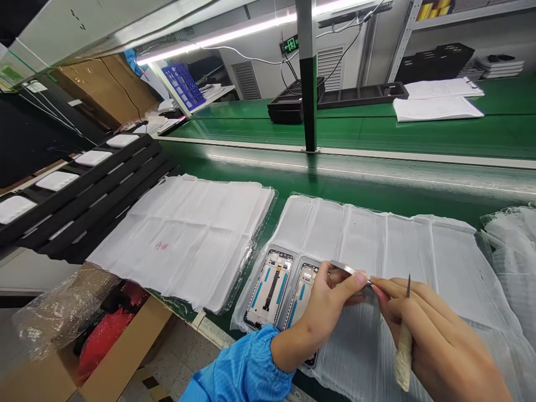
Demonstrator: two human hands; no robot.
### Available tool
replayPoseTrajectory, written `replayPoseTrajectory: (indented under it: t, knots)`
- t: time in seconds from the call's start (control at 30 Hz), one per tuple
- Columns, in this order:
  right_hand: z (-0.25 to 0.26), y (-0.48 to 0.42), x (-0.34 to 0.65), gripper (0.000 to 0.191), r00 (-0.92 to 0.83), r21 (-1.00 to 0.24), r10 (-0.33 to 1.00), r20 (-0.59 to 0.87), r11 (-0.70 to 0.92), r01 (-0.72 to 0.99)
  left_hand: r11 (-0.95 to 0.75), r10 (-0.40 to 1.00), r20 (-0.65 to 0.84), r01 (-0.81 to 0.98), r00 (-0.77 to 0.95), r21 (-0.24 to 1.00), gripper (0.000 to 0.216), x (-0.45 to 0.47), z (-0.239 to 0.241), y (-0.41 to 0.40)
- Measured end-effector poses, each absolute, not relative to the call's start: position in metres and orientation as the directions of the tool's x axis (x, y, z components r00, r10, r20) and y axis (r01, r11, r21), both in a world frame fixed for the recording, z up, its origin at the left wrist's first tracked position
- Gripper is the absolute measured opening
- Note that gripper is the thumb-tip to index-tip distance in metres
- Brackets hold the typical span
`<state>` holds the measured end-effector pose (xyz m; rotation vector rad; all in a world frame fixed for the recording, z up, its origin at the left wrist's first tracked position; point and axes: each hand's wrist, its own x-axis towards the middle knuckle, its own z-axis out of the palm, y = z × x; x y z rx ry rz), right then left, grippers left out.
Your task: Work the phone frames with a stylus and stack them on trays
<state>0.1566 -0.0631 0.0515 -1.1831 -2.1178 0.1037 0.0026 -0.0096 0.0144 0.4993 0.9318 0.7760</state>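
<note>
While the left hand [322, 312] pinches a thin metal strip [349, 269] lying left to right, the right hand [439, 340] grips tweezers [404, 346] and pinches the strip's right end.

Black rack [84, 195] of white pads [56, 180], left; stacked white foam sheets [180, 240] beside; green conveyor [259, 192] beyond; cardboard box [125, 357] below.

2 phone frms [268, 288] insides up, silver strip [348, 268] held.

Electronics assembly workshop; long green conveyor belt [335, 187]; black parts trays [362, 95]; phone frames [268, 288] on foam sheets [372, 240]; blue antistatic sleeve [238, 368]; overhead tube light [209, 39].
</note>
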Motion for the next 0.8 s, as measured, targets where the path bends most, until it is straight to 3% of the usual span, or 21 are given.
replayPoseTrajectory:
  t: [0.57,0.7,0.8]
  knots:
    - [0.05,-0.06,0.152,0.02,-0.312,-0.345,0.761,0.568,0.565,0.75,0.622,0.781,-0.517,-0.362,0.35,0.694,0.08,0.001,0.015,-0.01]
    - [0.049,-0.057,0.148,0.02,-0.272,-0.387,0.761,0.589,0.561,0.732,0.632,0.774,-0.526,-0.378,0.353,0.676,0.081,0.002,0.016,-0.01]
    - [0.05,-0.057,0.145,0.025,-0.141,-0.485,0.793,0.593,0.491,0.724,0.649,0.76,-0.528,-0.412,0.379,0.639,0.08,0.002,0.017,-0.01]
